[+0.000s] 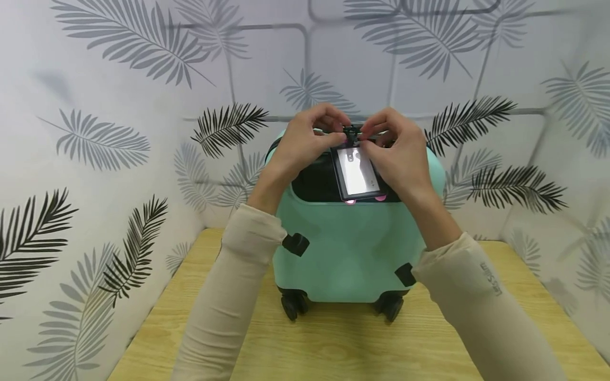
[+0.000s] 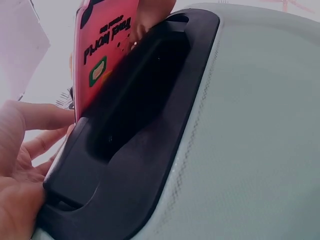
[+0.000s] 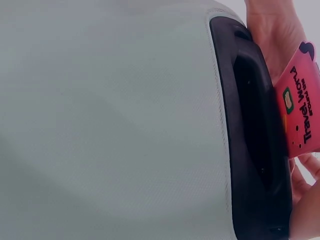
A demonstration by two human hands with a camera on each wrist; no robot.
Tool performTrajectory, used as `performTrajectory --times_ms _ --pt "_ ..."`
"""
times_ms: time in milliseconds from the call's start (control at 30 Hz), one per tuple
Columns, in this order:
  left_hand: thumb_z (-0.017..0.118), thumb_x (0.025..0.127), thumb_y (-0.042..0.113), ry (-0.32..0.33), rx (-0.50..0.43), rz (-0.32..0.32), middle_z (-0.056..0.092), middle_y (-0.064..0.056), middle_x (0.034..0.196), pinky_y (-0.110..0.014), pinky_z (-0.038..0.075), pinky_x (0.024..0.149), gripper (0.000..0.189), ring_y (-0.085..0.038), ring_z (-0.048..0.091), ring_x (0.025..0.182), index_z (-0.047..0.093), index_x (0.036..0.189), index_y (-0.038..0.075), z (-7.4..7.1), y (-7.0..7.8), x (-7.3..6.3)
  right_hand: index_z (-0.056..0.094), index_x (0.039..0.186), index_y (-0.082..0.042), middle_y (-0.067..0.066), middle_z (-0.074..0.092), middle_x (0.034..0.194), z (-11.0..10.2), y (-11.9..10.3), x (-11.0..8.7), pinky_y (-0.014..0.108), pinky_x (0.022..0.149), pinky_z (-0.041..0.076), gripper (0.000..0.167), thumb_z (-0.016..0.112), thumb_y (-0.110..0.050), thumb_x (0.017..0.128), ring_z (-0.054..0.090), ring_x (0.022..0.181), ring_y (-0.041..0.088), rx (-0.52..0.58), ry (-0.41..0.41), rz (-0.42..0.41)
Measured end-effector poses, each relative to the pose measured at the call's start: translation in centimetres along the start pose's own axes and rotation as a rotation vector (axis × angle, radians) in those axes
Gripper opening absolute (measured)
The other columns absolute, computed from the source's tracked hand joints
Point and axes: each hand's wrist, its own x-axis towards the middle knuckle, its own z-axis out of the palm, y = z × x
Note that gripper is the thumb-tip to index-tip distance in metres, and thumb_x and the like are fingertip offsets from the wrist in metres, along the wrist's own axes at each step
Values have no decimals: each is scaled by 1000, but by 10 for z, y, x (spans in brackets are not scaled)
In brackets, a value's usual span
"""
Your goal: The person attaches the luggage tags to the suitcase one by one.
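A luggage tag (image 1: 358, 172) with a dark frame and pale, shiny window hangs at the top of a mint-green suitcase (image 1: 350, 248). Its pink back (image 2: 107, 55), lettered "Travel around the World", shows in both wrist views beside the black carry handle (image 3: 257, 120). My left hand (image 1: 310, 135) pinches the tag's small dark strap (image 1: 352, 135) between thumb and fingers. From the other side, my right hand (image 1: 399, 153) pinches the same strap close to the handle. Fingers partly cover the strap, so whether it is fastened is unclear.
The suitcase stands upright on black wheels (image 1: 293, 304) on a wood-grain table (image 1: 314, 344). Behind it rises a pale wall (image 1: 143, 143) with leaf patterns. Black wrist pieces (image 1: 296, 244) sit by the sleeve cuffs, in front of the suitcase.
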Motion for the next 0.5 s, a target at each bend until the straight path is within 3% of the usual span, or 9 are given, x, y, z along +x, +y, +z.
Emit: performTrajectory --times_ms 167,300,500 --pt "71 94 6 -13 -6 31 70 -4 98 -31 51 86 19 -15 63 95 71 113 10 0 -1 -1 73 103 -5 6 70 99 0 1 -3 23 69 46 18 75 2 87 59 76 16 39 -32 -41" --pt "73 94 5 -19 13 60 70 -4 96 -31 52 87 20 -15 64 93 70 113 11 0 -2 -2 76 104 -8 4 71 100 0 1 -4 22 63 43 17 80 -5 88 58 75 15 28 -48 -57" --pt "73 95 8 -12 105 109 70 -2 92 -29 53 88 22 -13 65 88 69 116 15 3 -3 -1 77 99 -7 -2 71 94 0 1 -4 21 57 40 7 78 -9 92 57 71 14 2 -28 -60"
